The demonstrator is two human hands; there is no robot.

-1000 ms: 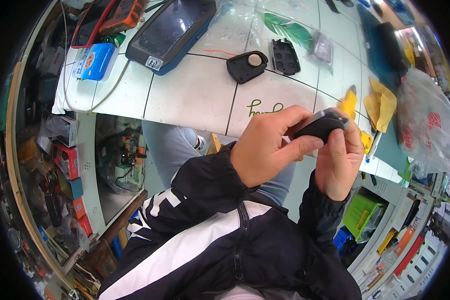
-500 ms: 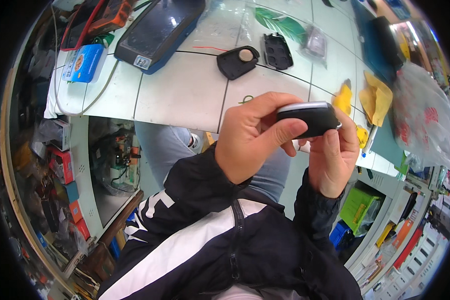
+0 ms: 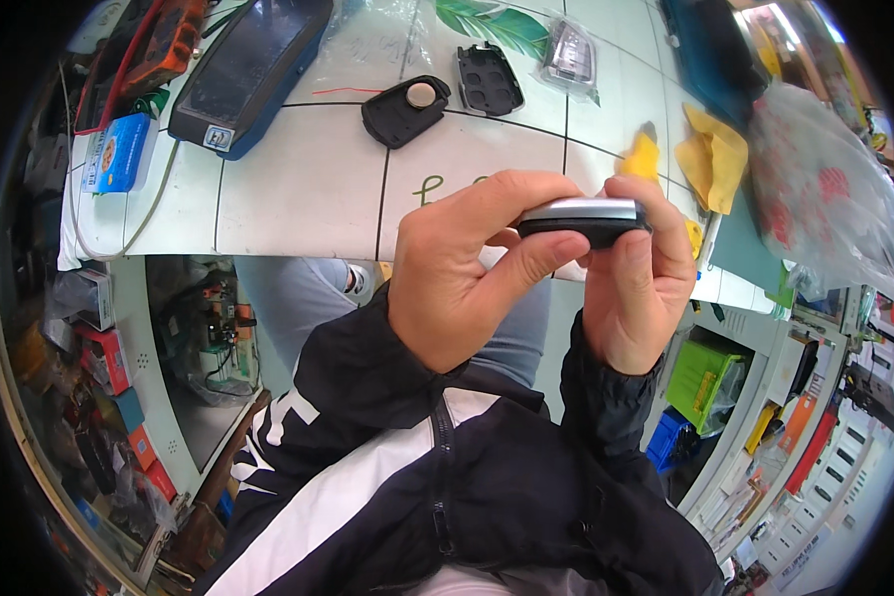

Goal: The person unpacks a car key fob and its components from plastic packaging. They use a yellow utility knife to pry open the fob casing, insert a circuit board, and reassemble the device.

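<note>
A black car key fob (image 3: 584, 228) with a silver edge is held above the near side of the white tiled table. My left hand (image 3: 467, 253) pinches its left end between thumb and fingers. At the other end, my right hand (image 3: 641, 268) grips it, thumb below and fingers behind. Beyond the hands lies an opened black fob half (image 3: 392, 124) with a round coin battery (image 3: 420, 94) in it. Beside that half rests a black fob cover (image 3: 489, 79), its inner side up. A clear packet (image 3: 570, 52) with a fob-like piece inside lies to their right.
A dark handheld device (image 3: 248, 70) with a screen and a blue box (image 3: 122, 154) lie on the table's left. Yellow gloves or cloths (image 3: 713, 157) and a plastic bag (image 3: 824, 189) are at the right. A grey cable (image 3: 154, 233) loops near the left edge.
The fob has tilted so that its silver edge shows more toward me. Both hands still grip it, with the right fingers now over its far side. The whole view has shifted slightly.
</note>
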